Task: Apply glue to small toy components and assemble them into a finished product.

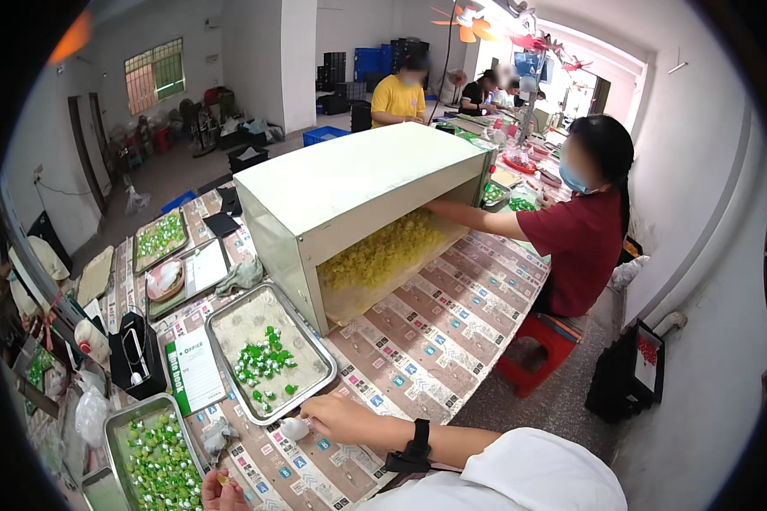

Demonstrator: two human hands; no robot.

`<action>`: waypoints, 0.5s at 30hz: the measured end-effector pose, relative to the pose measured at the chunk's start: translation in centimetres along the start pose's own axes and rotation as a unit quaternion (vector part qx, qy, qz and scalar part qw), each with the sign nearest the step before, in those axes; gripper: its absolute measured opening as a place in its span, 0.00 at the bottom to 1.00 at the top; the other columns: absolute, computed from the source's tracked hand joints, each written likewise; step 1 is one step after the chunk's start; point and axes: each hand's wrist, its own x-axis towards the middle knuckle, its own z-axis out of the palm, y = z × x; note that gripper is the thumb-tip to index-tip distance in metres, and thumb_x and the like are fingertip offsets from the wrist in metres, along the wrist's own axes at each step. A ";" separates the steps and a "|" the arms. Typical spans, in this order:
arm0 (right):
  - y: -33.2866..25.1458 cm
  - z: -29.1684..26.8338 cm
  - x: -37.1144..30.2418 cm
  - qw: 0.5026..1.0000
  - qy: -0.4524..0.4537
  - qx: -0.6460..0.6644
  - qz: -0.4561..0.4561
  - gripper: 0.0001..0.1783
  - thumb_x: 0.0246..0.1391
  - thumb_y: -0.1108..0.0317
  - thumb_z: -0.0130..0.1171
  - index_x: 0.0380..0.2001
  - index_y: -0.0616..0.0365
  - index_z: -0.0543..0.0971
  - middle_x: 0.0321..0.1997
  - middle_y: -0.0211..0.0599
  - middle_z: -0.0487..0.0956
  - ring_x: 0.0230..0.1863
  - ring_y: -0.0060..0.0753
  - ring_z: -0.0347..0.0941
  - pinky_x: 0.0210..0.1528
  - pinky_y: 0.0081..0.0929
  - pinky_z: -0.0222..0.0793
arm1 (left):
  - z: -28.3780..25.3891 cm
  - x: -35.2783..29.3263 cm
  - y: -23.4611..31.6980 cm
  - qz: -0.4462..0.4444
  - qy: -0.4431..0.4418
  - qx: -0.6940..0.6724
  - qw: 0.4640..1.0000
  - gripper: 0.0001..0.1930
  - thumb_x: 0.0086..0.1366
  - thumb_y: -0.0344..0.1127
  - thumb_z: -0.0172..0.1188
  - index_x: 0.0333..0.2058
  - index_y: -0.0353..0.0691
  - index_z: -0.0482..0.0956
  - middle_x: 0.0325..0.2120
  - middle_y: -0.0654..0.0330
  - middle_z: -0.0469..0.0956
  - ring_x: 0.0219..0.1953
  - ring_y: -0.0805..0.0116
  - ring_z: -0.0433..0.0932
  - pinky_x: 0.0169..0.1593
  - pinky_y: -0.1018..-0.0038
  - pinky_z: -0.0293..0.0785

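Note:
My left hand (222, 494) is at the lower edge, its fingers closed on a small yellowish piece (223, 479). To its left lies a metal tray (113, 430) full of small green-and-white pieces (158, 464). My right hand (345, 420) is just beyond the near rim of a second metal tray (328, 362). Its curled fingers are at a small white rounded thing (294, 428), whose kind I cannot make out. A loose group of green-and-white pieces (264, 362) lies in that second tray. Between the two trays rests a crumpled grey cloth (218, 435).
A large pale box-shaped hood (349, 183) covers a heap of yellow pieces (383, 251). At right, a person in a dark red shirt (575, 238) reaches under it. A green-and-white notebook (194, 375), a black holder (136, 353) and more trays (183, 247) stand at left.

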 end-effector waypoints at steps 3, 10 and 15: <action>-0.7 0.4 -0.2 0.999 0.002 0.029 0.014 0.15 0.44 0.73 0.52 0.39 0.61 0.71 0.37 0.46 0.75 0.42 0.50 0.70 0.43 0.41 0.65 | 0.5 -0.6 0.5 0.002 -0.004 0.027 1.000 0.11 0.61 0.23 0.52 0.43 0.34 0.72 0.40 0.56 0.74 0.40 0.69 0.74 0.44 0.77 0.73; -1.6 1.9 0.5 0.999 -0.008 0.041 0.035 0.21 0.43 0.69 0.57 0.44 0.59 0.70 0.42 0.46 0.73 0.46 0.47 0.68 0.47 0.36 0.65 | 0.7 -2.1 0.1 0.003 0.053 0.085 0.995 0.13 0.61 0.25 0.53 0.45 0.34 0.71 0.41 0.58 0.73 0.41 0.70 0.74 0.44 0.76 0.72; -1.6 2.2 0.3 0.999 0.004 0.013 0.049 0.19 0.42 0.67 0.59 0.40 0.59 0.70 0.39 0.45 0.74 0.45 0.46 0.68 0.46 0.37 0.64 | 0.3 -3.3 -1.4 -0.009 0.036 0.040 0.999 0.13 0.61 0.24 0.53 0.46 0.34 0.71 0.41 0.57 0.73 0.42 0.69 0.74 0.45 0.75 0.73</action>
